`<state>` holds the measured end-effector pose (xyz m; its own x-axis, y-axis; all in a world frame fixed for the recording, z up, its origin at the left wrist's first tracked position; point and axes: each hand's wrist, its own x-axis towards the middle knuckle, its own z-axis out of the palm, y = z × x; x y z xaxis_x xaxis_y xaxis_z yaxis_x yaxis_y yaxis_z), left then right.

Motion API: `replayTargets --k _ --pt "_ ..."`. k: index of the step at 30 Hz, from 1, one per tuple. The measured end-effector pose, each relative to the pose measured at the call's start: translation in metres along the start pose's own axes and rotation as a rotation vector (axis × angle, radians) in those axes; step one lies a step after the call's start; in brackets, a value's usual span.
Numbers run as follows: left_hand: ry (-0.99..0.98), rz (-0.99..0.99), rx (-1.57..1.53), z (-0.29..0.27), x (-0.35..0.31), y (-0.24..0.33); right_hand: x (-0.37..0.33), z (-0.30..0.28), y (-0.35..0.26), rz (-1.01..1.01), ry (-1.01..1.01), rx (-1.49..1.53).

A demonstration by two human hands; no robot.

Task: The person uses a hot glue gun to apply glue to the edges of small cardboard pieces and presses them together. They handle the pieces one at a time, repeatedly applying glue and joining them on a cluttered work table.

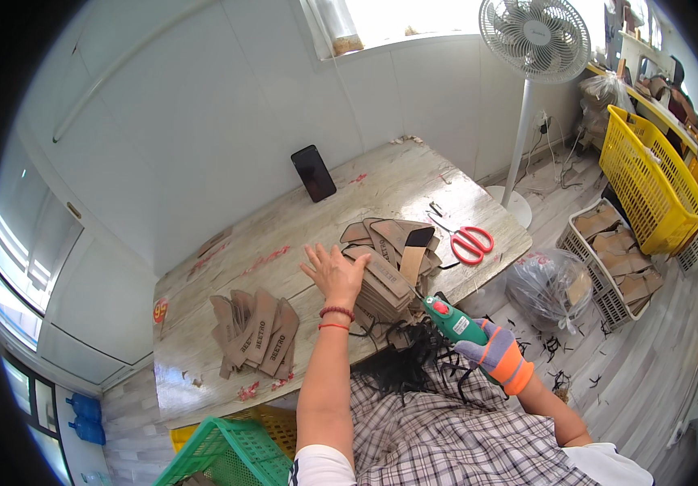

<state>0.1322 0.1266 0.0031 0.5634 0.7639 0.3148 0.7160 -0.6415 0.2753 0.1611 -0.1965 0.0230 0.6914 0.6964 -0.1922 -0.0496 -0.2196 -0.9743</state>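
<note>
My left hand (337, 273), bare with a beaded bracelet at the wrist, rests its spread fingers at the left edge of a stack of flat brown cut pieces (379, 283). Gripped in my right hand (495, 356), which wears a purple and orange glove, is a green handheld tool (456, 321) with a red button. Its thin tip points left at the stack's near end. Black strip scraps (414, 356) lie below the tool, over the table edge and my lap. A second fanned pile of brown pieces (256, 334) lies to the left on the table.
Red-handled scissors (471, 245) lie right of the stack on the wooden table (203, 300). A black phone (314, 173) leans at the wall. Around stand a white fan (536, 36), yellow basket (657, 178), white crate (608, 263), clear plastic bag (547, 287) and green basket (227, 454).
</note>
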Motion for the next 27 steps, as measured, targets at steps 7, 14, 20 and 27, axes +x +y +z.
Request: replayTargets --k 7,14,20,27 --pt "0.399 0.202 -0.226 0.024 -0.01 0.023 0.003 0.001 0.004 0.023 0.046 0.076" --pt "0.105 -0.194 -1.629 -0.016 -0.036 0.035 0.011 0.005 -0.007 -0.035 0.124 0.037" --pt "-0.052 -0.287 -1.853 -0.058 -0.065 0.042 0.007 0.012 -0.018 -0.069 0.091 -0.007" --pt "-0.036 -0.351 -1.845 -0.055 -0.085 0.054 -0.002 0.013 -0.021 -0.065 0.069 0.052"
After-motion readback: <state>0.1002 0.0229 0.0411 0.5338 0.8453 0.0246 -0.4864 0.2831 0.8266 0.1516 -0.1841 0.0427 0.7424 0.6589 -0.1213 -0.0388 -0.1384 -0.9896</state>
